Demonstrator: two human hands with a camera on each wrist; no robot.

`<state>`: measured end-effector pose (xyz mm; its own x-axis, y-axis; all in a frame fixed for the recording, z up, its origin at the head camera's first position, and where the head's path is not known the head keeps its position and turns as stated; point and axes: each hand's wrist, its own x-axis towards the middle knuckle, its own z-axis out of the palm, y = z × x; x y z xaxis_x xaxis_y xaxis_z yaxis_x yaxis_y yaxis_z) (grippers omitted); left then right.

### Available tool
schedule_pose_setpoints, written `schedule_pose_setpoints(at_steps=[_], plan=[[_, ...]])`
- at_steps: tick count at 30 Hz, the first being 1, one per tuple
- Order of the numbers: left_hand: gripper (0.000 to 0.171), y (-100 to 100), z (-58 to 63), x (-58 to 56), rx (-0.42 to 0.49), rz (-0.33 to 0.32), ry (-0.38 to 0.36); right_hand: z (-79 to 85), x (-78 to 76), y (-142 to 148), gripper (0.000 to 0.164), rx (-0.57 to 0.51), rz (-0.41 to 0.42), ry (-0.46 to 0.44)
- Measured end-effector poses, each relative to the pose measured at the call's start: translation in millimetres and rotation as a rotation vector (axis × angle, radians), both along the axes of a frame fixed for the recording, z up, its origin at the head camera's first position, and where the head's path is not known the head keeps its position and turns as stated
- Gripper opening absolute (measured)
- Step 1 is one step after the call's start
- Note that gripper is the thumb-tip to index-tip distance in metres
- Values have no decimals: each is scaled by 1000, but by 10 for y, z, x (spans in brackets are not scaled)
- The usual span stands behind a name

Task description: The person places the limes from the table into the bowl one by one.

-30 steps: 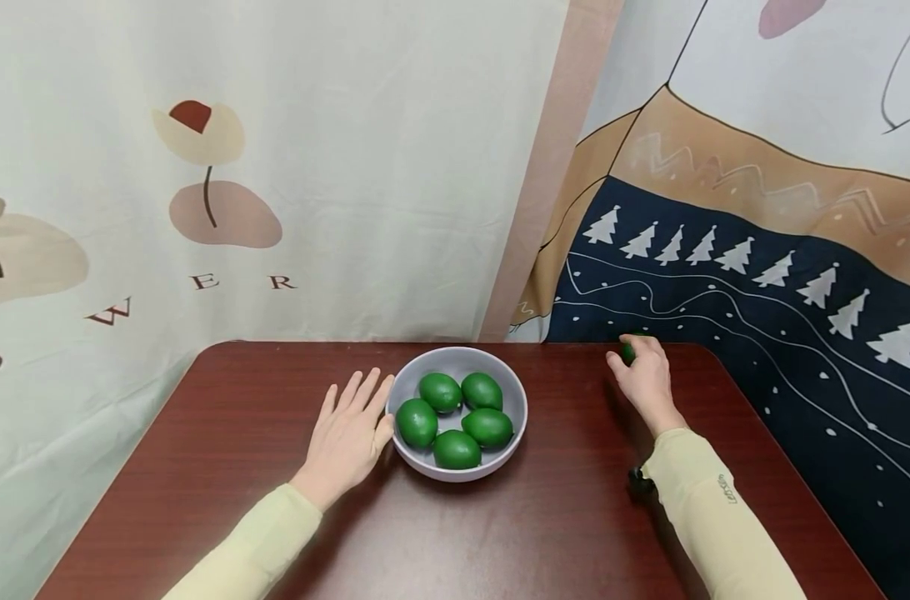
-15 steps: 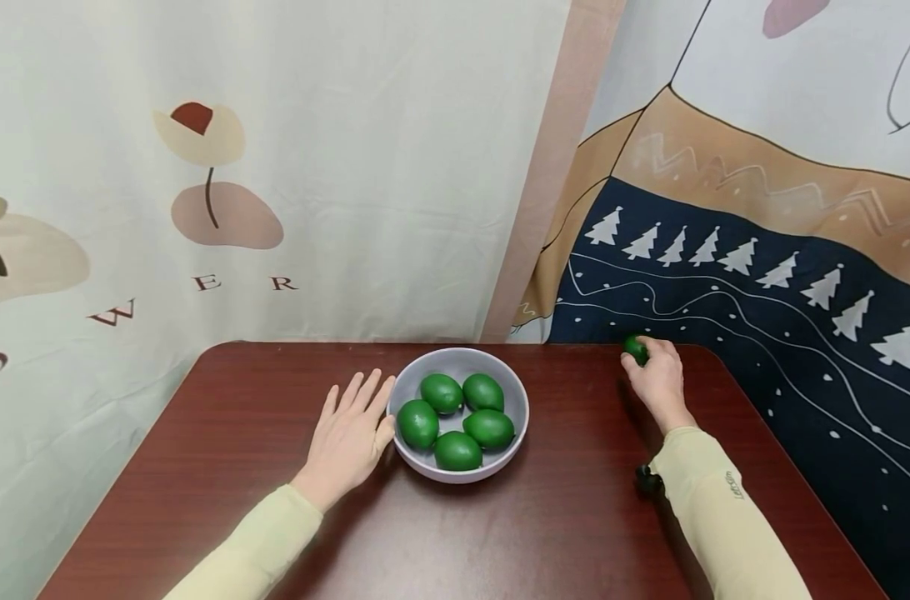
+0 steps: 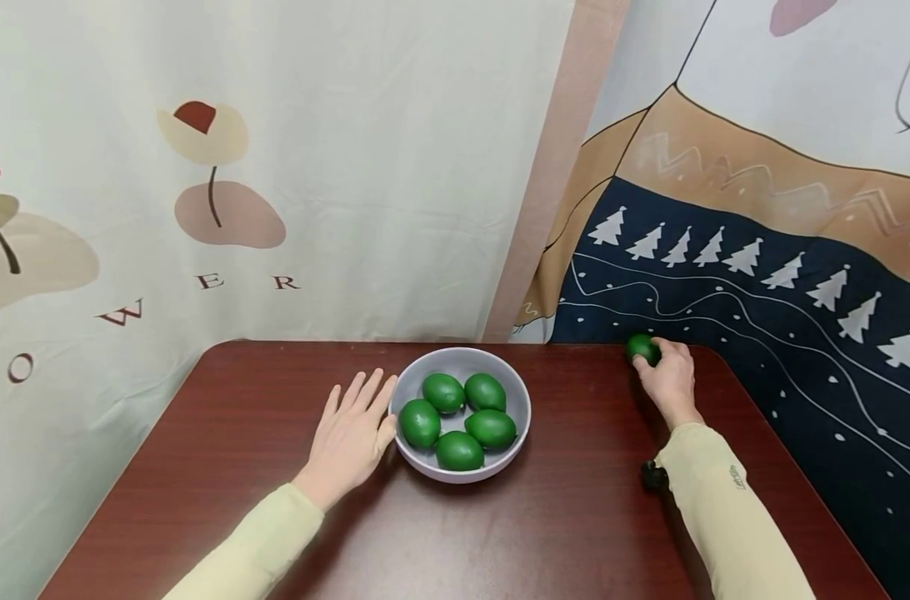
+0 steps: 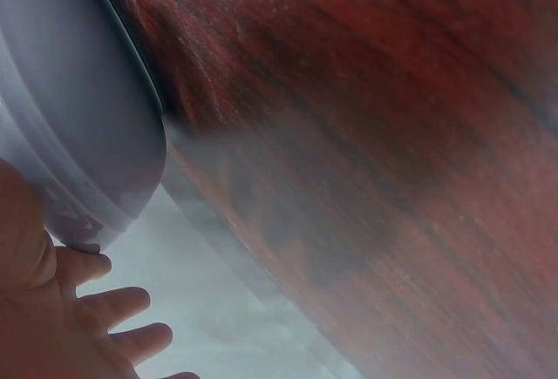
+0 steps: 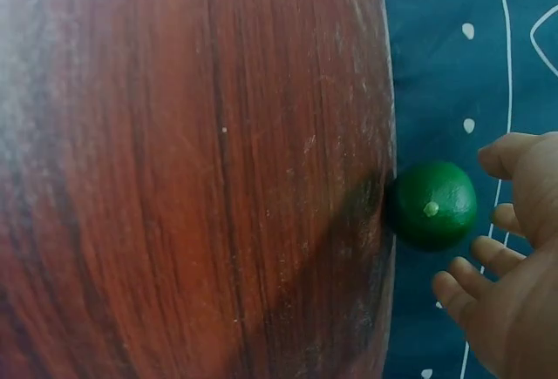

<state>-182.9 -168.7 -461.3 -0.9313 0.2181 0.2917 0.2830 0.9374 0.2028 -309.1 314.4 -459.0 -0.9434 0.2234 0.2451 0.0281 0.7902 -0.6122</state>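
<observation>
A grey bowl stands on the table and holds several green limes. My left hand lies against its left side with straight, spread fingers, the thumb at the rim. In the left wrist view the bowl's outer wall is beside the left hand. One more lime sits on the table at the far right edge. Close to its right side is my right hand. The right wrist view shows a gap between this lime and the loosely bent fingers of the right hand.
The brown wooden table has rounded far corners. A pale curtain hangs behind it, and a dark blue cloth with white trees hangs behind and to the right. A small black object is at the right wrist.
My right hand has moved a little to the right, uncovering more of the lime at the far edge and coming away from it. The left hand and bowl have stayed in place.
</observation>
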Motion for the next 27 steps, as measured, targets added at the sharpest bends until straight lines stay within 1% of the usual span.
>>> schedule_pose_setpoints(at_steps=[15,27], plan=[[58,-2,-1,4,-4,2,-7,-32,-121,28,58,-29,-37,-47],[57,-1,10,7,-10,3,-8,-90,-200,29,59,-36,-40,-65]])
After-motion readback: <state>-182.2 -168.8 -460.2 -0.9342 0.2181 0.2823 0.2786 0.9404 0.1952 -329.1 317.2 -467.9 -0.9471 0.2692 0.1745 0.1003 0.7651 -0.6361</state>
